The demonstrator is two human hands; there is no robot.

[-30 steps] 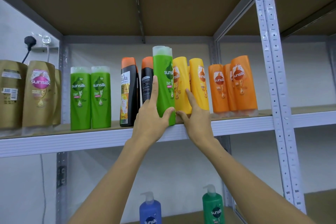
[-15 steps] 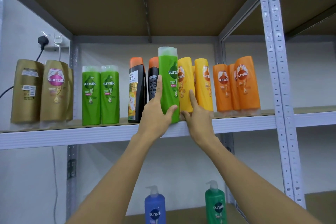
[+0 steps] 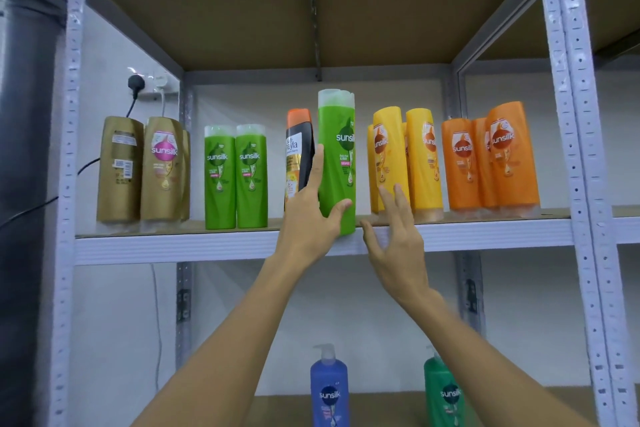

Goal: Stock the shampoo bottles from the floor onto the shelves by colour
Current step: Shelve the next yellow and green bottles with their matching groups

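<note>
At the shelf lip [image 3: 207, 246], our left hand [image 3: 308, 218] wraps a tall green bottle [image 3: 337, 163], its base past the front edge. Our right hand [image 3: 398, 236] hangs slack, fingers spread, holding nothing. Gap beside the yellow bottles [image 3: 405, 159]; green pair [image 3: 235, 177] stands leftward, behind.

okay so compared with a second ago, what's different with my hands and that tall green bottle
The left hand still grips the tall green bottle, now clear of the yellow bottles with a gap between them. The right hand has let go of the yellow bottles and drawn back to the shelf edge, fingers spread. The green pair, gold bottles and orange bottles keep their order.
</note>
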